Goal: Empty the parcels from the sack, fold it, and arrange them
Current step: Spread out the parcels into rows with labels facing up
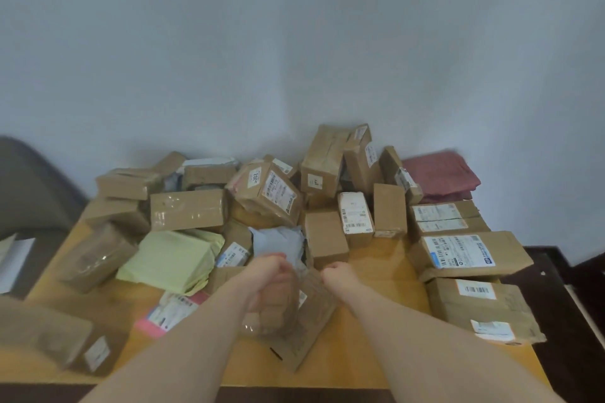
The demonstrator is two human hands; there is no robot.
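Observation:
Many brown cardboard parcels lie heaped across the wooden table [370, 347]. A folded maroon sack [442, 173] rests at the back right corner against the wall. In the middle front, a brown parcel wrapped in clear tape [311, 314] lies tilted on the table. My left hand [275, 275] curls around its upper left part. My right hand [337, 275] is closed on its far right corner. The fingertips of both hands are hidden behind the parcel and blurred.
Pale green mailers [170, 258] and a pink mailer [170, 311] lie left of my hands, a grey poly bag [278, 240] just beyond them. Flat brown envelopes [471, 253] are stacked at the right. A taped box [55, 334] sits front left. A chair [29, 180] stands left.

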